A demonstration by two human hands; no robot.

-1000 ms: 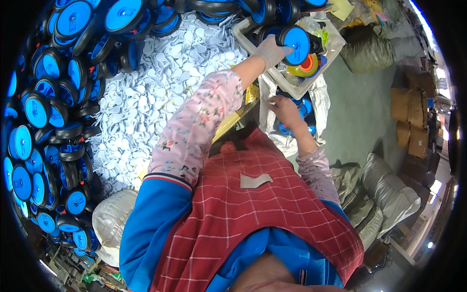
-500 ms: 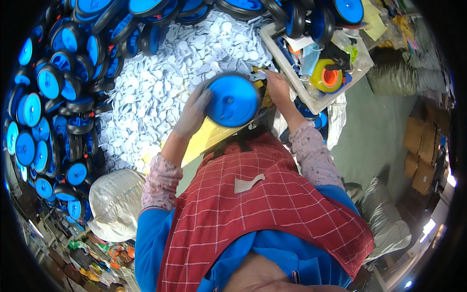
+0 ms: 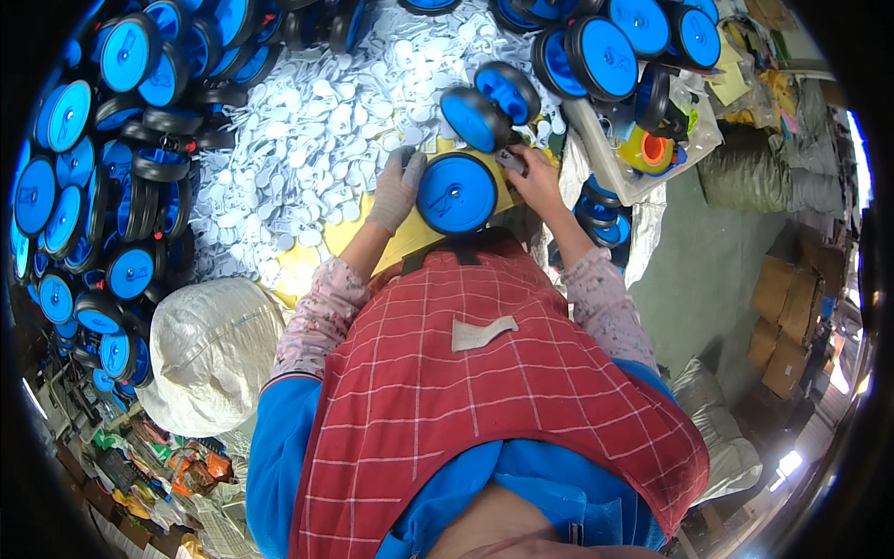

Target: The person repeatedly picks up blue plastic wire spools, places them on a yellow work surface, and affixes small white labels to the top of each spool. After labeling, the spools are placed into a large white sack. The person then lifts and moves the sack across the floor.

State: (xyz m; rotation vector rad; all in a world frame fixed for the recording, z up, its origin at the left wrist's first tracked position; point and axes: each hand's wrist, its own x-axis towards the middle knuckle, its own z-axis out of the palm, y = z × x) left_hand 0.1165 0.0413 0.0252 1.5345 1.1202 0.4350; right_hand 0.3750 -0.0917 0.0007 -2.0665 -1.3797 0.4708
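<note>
A blue wheel with a black tyre (image 3: 456, 194) lies face up in front of me, on a yellow surface (image 3: 405, 240) close to my apron. My left hand (image 3: 398, 193), in a pale glove, is at the wheel's left edge with its fingers stretched out; whether they touch the tyre I cannot tell. On the other side, my bare right hand (image 3: 537, 182) pinches a small grey piece (image 3: 510, 160), partly covered by the fingers. Just beyond that hand, a joined pair of blue wheels (image 3: 475, 119) rests tilted beside the heap of pale grey plastic pieces (image 3: 317, 140).
Many black-tyred blue wheels (image 3: 130, 51) are piled along the left and far side. At the right stands a white crate (image 3: 605, 168) holding a yellow-and-orange tape roll (image 3: 649, 151). A white sack (image 3: 214, 354) sits left of me; cardboard boxes (image 3: 782, 317) stand far right.
The wheel before me was larger in view, with my left hand on its rim; now it lies lower and that hand is beside it. A tilted wheel pair now shows beyond my right hand.
</note>
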